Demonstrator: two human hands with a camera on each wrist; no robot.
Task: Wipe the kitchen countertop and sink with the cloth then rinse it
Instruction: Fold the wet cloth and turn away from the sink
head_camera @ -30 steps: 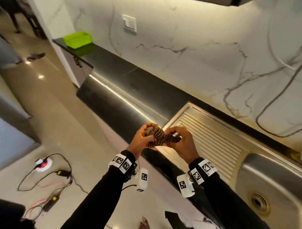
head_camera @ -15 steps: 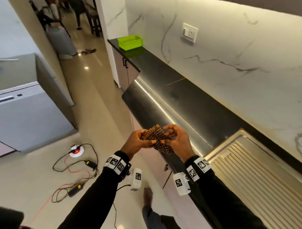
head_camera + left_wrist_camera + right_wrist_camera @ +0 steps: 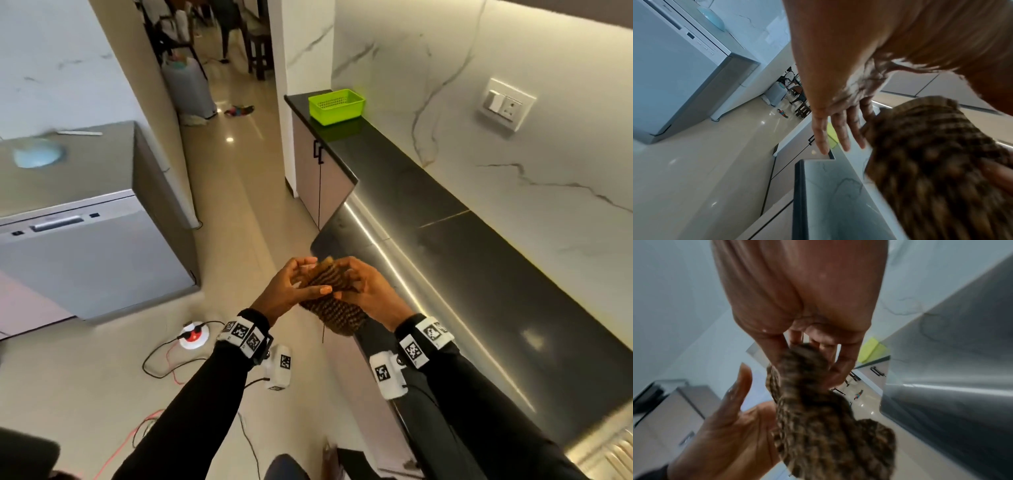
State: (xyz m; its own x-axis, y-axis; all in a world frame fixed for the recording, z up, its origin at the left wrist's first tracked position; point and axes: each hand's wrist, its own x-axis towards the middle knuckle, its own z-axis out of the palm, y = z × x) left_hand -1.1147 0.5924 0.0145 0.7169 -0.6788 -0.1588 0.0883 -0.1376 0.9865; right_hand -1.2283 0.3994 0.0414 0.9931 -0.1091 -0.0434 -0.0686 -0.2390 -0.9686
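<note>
I hold a brown checked cloth [image 3: 330, 303] in the air with both hands, just off the front edge of the black countertop [image 3: 462, 260]. My right hand [image 3: 359, 286] pinches the cloth's upper end; in the right wrist view its fingers [image 3: 844, 369] curl on the cloth [image 3: 828, 426], which hangs down from them. My left hand [image 3: 298, 281] lies flat against the cloth's left side, thumb across it. In the left wrist view its fingers [image 3: 840, 134] are straight beside the cloth [image 3: 931, 162]. Only a corner of the steel sink drainboard [image 3: 613, 452] shows, at lower right.
A green basket [image 3: 337, 106] stands at the counter's far end. A wall socket [image 3: 507, 104] sits above the counter. A grey dishwasher [image 3: 85, 253] stands left across the floor. A round power strip [image 3: 193, 334] and cables lie on the floor by my feet.
My view has swung left, away from the sink and along the counter. The bunched cloth has been opened out between my hands, and my left fingers have straightened.
</note>
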